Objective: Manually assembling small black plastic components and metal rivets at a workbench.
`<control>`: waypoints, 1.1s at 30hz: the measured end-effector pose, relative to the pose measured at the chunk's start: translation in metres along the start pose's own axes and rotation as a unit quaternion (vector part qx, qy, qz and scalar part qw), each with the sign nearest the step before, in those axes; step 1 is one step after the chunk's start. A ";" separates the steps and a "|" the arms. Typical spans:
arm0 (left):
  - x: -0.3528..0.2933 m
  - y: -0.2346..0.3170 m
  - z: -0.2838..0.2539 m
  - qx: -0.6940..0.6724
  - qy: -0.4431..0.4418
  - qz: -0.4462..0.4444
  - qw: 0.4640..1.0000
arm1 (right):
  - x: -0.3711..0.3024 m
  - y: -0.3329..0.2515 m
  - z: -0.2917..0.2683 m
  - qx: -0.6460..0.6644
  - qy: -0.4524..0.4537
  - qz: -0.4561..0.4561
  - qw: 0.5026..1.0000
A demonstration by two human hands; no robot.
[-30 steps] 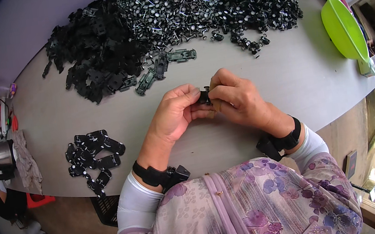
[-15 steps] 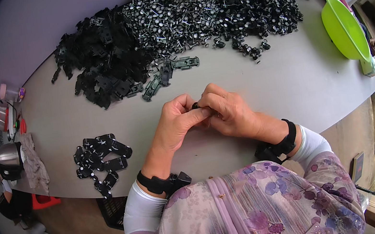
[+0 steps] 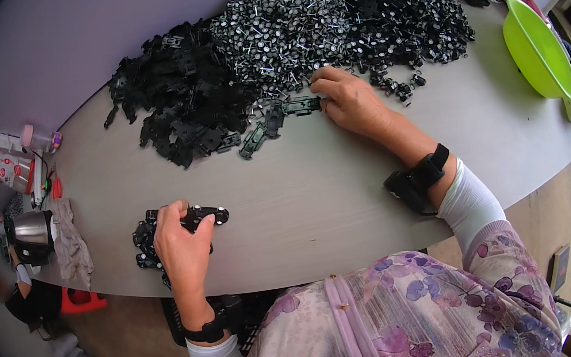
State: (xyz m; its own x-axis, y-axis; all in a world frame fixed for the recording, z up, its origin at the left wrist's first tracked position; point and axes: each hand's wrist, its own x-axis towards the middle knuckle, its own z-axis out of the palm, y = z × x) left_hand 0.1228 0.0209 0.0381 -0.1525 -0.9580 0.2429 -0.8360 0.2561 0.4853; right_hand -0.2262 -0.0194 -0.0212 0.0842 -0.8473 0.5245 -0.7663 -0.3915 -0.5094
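My left hand (image 3: 183,242) is at the left of the table, its thumb and fingers closed on a black toy car chassis (image 3: 215,214) with pale round wheel ends. It holds this over a small heap of similar wheeled chassis (image 3: 144,238), partly hidden by the hand. Farther off, my right hand (image 3: 355,103) has its fingers curled at the front edge of a big pile of small wheels on metal axles (image 3: 281,24). Whatever lies between those fingertips is hidden. Right beside them is a dark green chassis (image 3: 301,107), with more chassis (image 3: 253,141) to its left.
A pile of black chassis parts (image 3: 178,98) lies left of the axles, and black wheels (image 3: 408,12) lie to their right. A lime green basin (image 3: 538,48) stands at the right edge. At the left edge are a cloth (image 3: 71,244) and a metal pot (image 3: 32,229).
My hands were together over the middle of the table, working on a small dark piece. Now the left has moved left to the wheeled chassis, and the right has reached forward to the pile.
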 end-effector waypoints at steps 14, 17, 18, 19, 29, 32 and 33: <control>0.073 0.105 0.131 -0.057 -0.137 0.189 0.971 | -0.013 -0.002 -0.011 0.110 -0.021 0.038 0.993; 0.066 0.102 0.122 -0.071 -0.120 0.172 0.975 | -0.010 -0.011 -0.006 0.054 -0.044 0.019 0.997; 0.063 0.097 0.124 -0.086 -0.103 0.174 0.976 | -0.010 -0.012 -0.004 0.023 -0.022 0.008 0.999; 0.060 0.095 0.122 -0.085 -0.105 0.170 0.976 | -0.011 -0.013 -0.004 0.026 -0.024 0.009 0.999; 0.036 0.086 0.111 -0.458 -0.156 -0.025 0.875 | -0.017 -0.019 -0.017 0.079 -0.048 0.113 0.989; 0.038 0.084 0.107 -0.554 -0.281 -0.156 0.768 | -0.020 -0.019 -0.021 0.052 -0.082 0.044 0.994; 0.040 0.083 0.106 -0.570 -0.315 -0.176 0.738 | -0.021 -0.018 -0.022 0.054 -0.099 0.029 0.993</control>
State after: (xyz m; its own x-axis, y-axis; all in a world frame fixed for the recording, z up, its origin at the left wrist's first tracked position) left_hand -0.0088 -0.0095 -0.0011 -0.5475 -0.7686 -0.3310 0.0501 -0.4249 0.9038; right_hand -0.2283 0.0133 -0.0081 0.1732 -0.9193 0.3533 -0.7021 -0.3669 -0.6104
